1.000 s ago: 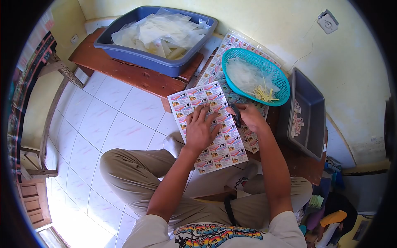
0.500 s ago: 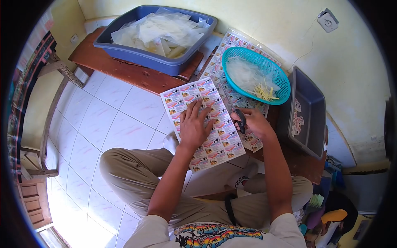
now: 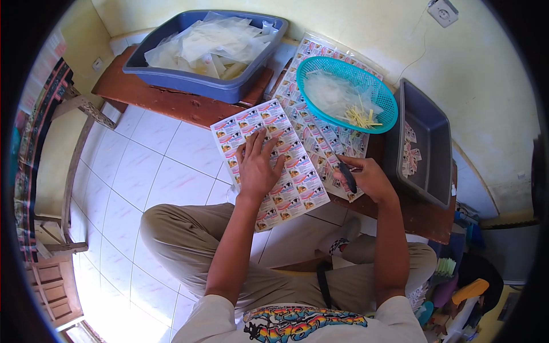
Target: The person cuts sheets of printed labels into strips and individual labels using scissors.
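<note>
A sheet of printed labels (image 3: 297, 182), with rows of small cow pictures, lies at a slant in front of me. My left hand (image 3: 257, 167) rests on top of it with fingers spread. My right hand (image 3: 369, 178) grips the dark handles of a pair of scissors (image 3: 345, 176), to the right of the sheet. Their blades point up and left, apart from the sheet's right edge, over more label sheets (image 3: 320, 161) on the bench. Whether the blades are parted I cannot tell.
A teal basket (image 3: 390, 114) holds clear plastic pieces and yellow strips. Beyond it, a grey tub (image 3: 432, 166) contains cut labels (image 3: 409, 155). A blue tub (image 3: 229, 93) of plastic sheets stands on the wooden bench (image 3: 166, 100). Another person (image 3: 472, 291) is at lower right.
My right hand and the scissors have moved right and slightly down, away from the sheet's edge, and the blades show more. My left hand stays on the sheet. The camera view has shifted slightly.
</note>
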`<act>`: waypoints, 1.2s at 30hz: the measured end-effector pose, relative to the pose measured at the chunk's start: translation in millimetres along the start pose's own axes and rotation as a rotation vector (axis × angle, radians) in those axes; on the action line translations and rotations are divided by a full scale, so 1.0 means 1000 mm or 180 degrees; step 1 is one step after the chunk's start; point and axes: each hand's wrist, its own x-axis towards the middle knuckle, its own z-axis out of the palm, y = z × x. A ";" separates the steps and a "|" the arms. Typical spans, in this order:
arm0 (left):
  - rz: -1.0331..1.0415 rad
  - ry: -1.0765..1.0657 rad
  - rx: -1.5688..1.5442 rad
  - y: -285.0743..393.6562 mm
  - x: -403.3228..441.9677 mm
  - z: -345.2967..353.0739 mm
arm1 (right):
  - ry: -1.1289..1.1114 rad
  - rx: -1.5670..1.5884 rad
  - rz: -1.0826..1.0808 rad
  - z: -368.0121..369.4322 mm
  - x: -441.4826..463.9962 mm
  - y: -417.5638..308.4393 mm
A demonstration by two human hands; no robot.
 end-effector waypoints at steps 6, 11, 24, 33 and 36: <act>0.0018 -0.0090 0.0039 0.004 0.000 0.000 | 0.0360 -0.0500 0.0128 -0.006 -0.012 0.003; 0.0179 -0.0199 0.0056 0.001 0.002 0.001 | 0.0753 -0.1041 -0.0227 0.011 -0.006 0.002; 0.0486 -0.0181 -0.0229 -0.017 0.002 -0.005 | 0.1136 -0.1108 -0.0780 0.067 -0.005 0.005; 0.0769 -0.0138 -0.0813 -0.043 0.016 -0.002 | 0.1515 -0.1983 -0.1241 0.101 0.008 0.018; 0.0729 -0.0061 -0.0910 -0.045 0.015 -0.005 | 0.1583 -0.2181 -0.0941 0.110 0.006 0.013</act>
